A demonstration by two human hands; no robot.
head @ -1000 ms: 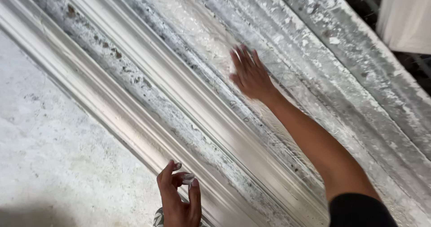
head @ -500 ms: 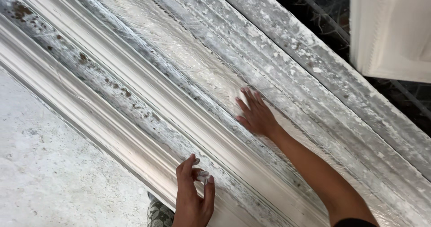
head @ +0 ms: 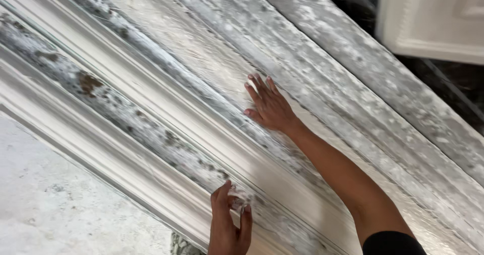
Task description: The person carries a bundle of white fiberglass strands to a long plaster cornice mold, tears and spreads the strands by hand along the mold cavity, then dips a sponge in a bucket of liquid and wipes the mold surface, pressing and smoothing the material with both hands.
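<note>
- Plaster-white and grey-mottled, the long ribbed cornice moulding [head: 166,108] runs on a slant from upper left to lower right and fills most of your view; every place below is told from it.
- Your right hand [head: 269,106] lies flat and fully open on its broad middle channel, fingers spread and pointing up the length, gripping nothing.
- Your left hand [head: 227,224] sits at its lower ridge, fingers curled and thumb close, pinching at the ridge's surface; whether anything is held between the fingertips cannot be told.
- By the look of it you are smoothing or checking the surface by touch; a next move would call for light, even pressure along the run.
- Beyond its upper right edge stands a white panelled board [head: 433,23] over dark ground; below its lower left edge lies pale speckled concrete floor [head: 65,209].
- No package, label or sign shows.
</note>
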